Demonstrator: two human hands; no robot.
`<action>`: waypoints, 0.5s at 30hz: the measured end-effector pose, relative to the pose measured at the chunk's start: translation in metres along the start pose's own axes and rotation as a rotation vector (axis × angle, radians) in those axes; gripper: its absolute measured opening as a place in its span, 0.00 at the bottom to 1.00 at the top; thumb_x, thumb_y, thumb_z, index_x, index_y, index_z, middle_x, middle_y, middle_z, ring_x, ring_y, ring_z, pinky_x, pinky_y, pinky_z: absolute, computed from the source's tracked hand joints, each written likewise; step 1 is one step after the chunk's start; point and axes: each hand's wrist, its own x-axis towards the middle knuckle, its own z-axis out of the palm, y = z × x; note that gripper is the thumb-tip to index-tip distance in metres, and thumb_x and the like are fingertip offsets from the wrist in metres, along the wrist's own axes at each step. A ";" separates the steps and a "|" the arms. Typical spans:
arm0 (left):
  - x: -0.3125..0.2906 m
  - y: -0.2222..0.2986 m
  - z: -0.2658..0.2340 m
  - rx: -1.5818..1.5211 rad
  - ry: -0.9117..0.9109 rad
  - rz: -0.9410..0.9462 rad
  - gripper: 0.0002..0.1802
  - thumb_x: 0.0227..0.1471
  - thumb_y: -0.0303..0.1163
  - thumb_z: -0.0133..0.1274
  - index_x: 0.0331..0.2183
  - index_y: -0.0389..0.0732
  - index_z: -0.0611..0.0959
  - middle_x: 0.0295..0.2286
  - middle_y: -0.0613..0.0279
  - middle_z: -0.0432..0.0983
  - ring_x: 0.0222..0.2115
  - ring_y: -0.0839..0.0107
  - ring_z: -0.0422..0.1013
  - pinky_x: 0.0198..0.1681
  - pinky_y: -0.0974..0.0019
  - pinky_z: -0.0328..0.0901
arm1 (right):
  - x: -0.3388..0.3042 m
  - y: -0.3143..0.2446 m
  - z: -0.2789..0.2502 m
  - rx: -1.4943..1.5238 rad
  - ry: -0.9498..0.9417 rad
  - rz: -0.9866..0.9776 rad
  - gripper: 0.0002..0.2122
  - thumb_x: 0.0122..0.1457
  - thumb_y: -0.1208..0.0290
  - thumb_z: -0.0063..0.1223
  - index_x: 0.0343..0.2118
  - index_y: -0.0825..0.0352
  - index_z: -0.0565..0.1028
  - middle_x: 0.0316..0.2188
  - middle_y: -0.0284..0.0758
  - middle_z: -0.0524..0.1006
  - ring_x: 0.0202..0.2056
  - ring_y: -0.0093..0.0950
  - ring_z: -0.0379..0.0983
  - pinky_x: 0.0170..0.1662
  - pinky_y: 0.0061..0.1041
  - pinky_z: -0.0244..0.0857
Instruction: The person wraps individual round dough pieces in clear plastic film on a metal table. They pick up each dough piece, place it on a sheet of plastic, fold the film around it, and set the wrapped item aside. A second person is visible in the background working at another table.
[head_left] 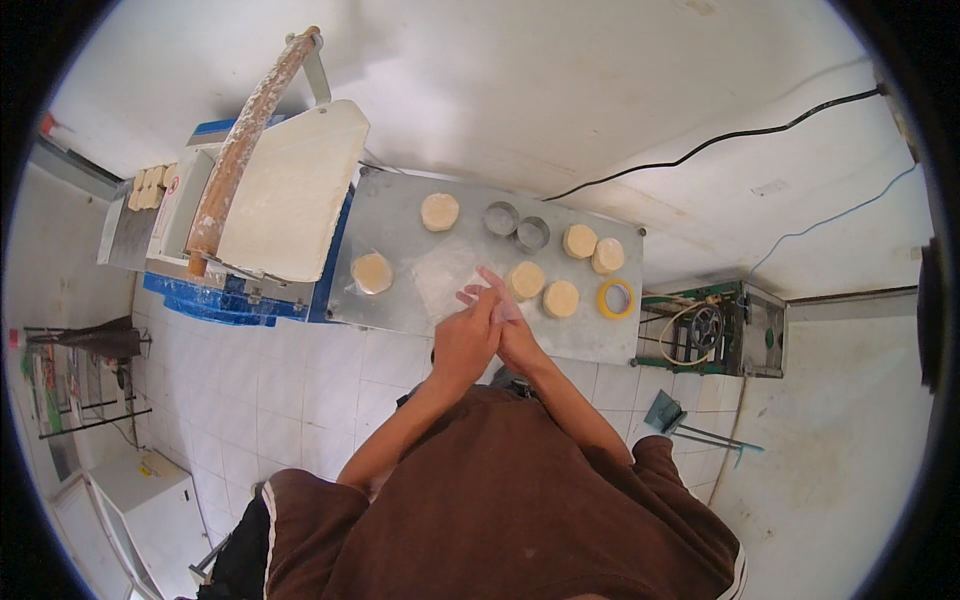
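Note:
My two hands meet over the front of a metal table (pixel 385 215). Thin clear plastic, possibly a glove or film, covers spread fingers of my right hand (pixel 517 340). My left hand (pixel 468 338) is closed against it and seems to pinch the plastic; the overlap hides part of the grip. Just beyond lies a square clear plastic sheet (pixel 435 278). Beside my right hand are round pale dough pieces (pixel 525 281), with more at the right. Another dough round (pixel 372 273) rests at the left on plastic, and one (pixel 439 212) sits at the back.
Two metal ring cutters (pixel 501 219) stand near the back edge. A yellow tape roll (pixel 603 300) lies at the right end. Left stands a blue-and-white dough machine (pixel 210 298) with a raised tray and floury rolling pin (pixel 245 140). A green-framed machine (pixel 745 325) and dustpan (pixel 664 411) are right.

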 end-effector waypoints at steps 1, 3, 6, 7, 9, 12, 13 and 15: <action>-0.001 0.001 0.000 0.028 -0.031 0.013 0.12 0.59 0.31 0.55 0.45 0.44 0.79 0.29 0.52 0.83 0.28 0.50 0.79 0.30 0.51 0.71 | 0.001 0.002 -0.002 0.062 -0.009 0.019 0.29 0.74 0.68 0.40 0.74 0.64 0.45 0.72 0.44 0.53 0.69 0.39 0.56 0.69 0.35 0.54; -0.002 0.005 0.002 0.011 0.008 0.115 0.11 0.57 0.30 0.57 0.44 0.43 0.80 0.29 0.52 0.82 0.29 0.51 0.79 0.31 0.52 0.71 | 0.001 0.004 -0.005 0.177 -0.097 0.017 0.29 0.74 0.68 0.40 0.73 0.64 0.46 0.71 0.44 0.54 0.68 0.39 0.57 0.69 0.35 0.54; -0.003 0.010 0.004 -0.046 0.052 0.221 0.11 0.54 0.29 0.58 0.42 0.42 0.81 0.30 0.52 0.82 0.30 0.52 0.79 0.32 0.53 0.71 | -0.003 0.005 -0.001 0.204 -0.083 0.049 0.29 0.74 0.67 0.41 0.73 0.65 0.47 0.70 0.44 0.56 0.68 0.39 0.58 0.68 0.35 0.55; -0.004 0.011 0.004 -0.070 0.064 0.248 0.12 0.54 0.28 0.59 0.42 0.41 0.81 0.30 0.52 0.82 0.31 0.52 0.79 0.33 0.53 0.72 | -0.004 0.004 0.002 0.187 -0.071 0.056 0.29 0.74 0.67 0.42 0.73 0.65 0.47 0.70 0.44 0.56 0.67 0.38 0.58 0.68 0.35 0.55; -0.005 0.012 0.004 -0.057 0.041 0.236 0.12 0.54 0.28 0.59 0.42 0.41 0.82 0.30 0.53 0.82 0.31 0.53 0.79 0.33 0.53 0.72 | -0.003 0.001 0.009 0.145 -0.043 0.060 0.29 0.74 0.66 0.42 0.73 0.65 0.48 0.69 0.44 0.58 0.67 0.38 0.59 0.68 0.35 0.55; -0.006 0.012 0.004 -0.052 0.028 0.228 0.12 0.53 0.28 0.59 0.42 0.40 0.82 0.31 0.53 0.83 0.31 0.53 0.79 0.34 0.54 0.72 | -0.003 -0.005 0.018 0.064 -0.005 0.054 0.29 0.73 0.66 0.43 0.72 0.65 0.49 0.68 0.44 0.59 0.66 0.38 0.60 0.68 0.35 0.56; -0.006 0.011 0.004 -0.053 0.026 0.227 0.12 0.53 0.28 0.59 0.42 0.40 0.82 0.31 0.53 0.83 0.31 0.53 0.79 0.33 0.53 0.72 | -0.004 -0.007 0.019 0.033 -0.001 0.054 0.29 0.73 0.66 0.44 0.72 0.65 0.49 0.68 0.44 0.60 0.66 0.38 0.61 0.67 0.35 0.56; -0.005 0.010 0.004 -0.052 0.073 0.243 0.12 0.53 0.28 0.60 0.42 0.40 0.82 0.31 0.53 0.83 0.31 0.53 0.79 0.33 0.53 0.71 | -0.006 -0.007 0.019 -0.037 0.016 0.048 0.29 0.73 0.65 0.44 0.72 0.66 0.50 0.67 0.44 0.61 0.66 0.37 0.61 0.67 0.35 0.56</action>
